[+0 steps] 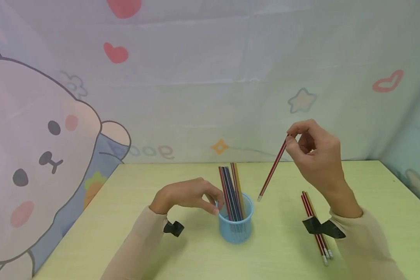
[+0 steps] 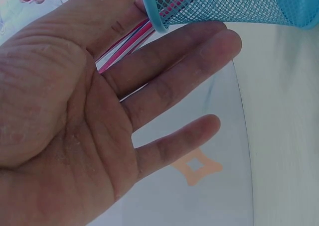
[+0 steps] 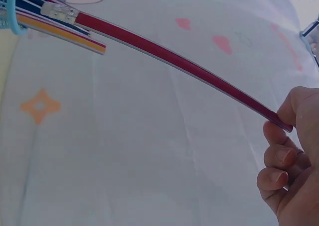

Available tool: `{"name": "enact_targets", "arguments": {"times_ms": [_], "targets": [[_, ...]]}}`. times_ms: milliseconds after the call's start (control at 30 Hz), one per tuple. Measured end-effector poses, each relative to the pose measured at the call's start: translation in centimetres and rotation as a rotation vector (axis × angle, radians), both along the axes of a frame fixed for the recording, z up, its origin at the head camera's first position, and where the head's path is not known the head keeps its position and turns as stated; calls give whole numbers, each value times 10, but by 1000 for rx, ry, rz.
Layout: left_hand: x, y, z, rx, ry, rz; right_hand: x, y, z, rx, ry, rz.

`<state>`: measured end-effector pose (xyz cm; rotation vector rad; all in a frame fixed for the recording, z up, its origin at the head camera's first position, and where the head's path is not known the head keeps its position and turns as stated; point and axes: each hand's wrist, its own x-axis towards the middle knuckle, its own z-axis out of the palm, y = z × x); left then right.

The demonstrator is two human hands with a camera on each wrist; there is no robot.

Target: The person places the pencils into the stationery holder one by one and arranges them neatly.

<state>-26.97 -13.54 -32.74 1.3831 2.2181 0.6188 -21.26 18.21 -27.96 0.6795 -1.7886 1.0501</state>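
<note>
A light blue mesh pencil cup (image 1: 235,232) stands upright on the table, with several striped pencils (image 1: 233,192) leaning in it. My left hand (image 1: 192,194) is at its near-left rim, thumb and a finger about the edge; in the left wrist view the other fingers (image 2: 169,94) stretch out beside the mesh wall. To the right, my right hand (image 1: 316,149) pinches a red striped pencil (image 1: 273,167) by its upper end between thumb and index finger. That pencil slants down to the left in the air, its white eraser end lowest, right of the cup and above the table.
Several red and yellowish pencils (image 1: 322,244) lie together on the table under my right forearm, partly hidden by a black wrist strap (image 1: 323,227). Behind the pale yellow-green table (image 1: 266,256) hangs a printed cloth (image 1: 210,85) with hearts, stars and a large cartoon animal.
</note>
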Motion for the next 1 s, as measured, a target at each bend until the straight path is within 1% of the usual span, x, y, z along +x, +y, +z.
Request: {"name": "enact_targets", "arguments": {"times_ms": [133, 300, 467, 567, 633, 800, 900, 1000], "targets": [[1, -1, -1, 2, -12, 3, -4, -17, -8, 41, 31, 41], [3, -2, 0, 0, -16, 7, -12, -38, -26, 170, 24, 77], [3, -1, 1, 5, -4, -4, -21, -53, -45, 316, -18, 71], [3, 0, 1, 2, -4, -3, -24, -58, -54, 377, -57, 70], [3, 1, 1, -1, -4, -3, -25, -61, -58, 407, -99, 69], [2, 1, 2, 4, -4, -11, -27, -65, -67, 490, -172, 33], [2, 0, 1, 10, -2, -16, -30, -66, -72, 526, -184, 31], [2, 0, 2, 7, -1, -16, -32, -63, -74, 536, -198, 50]]}}
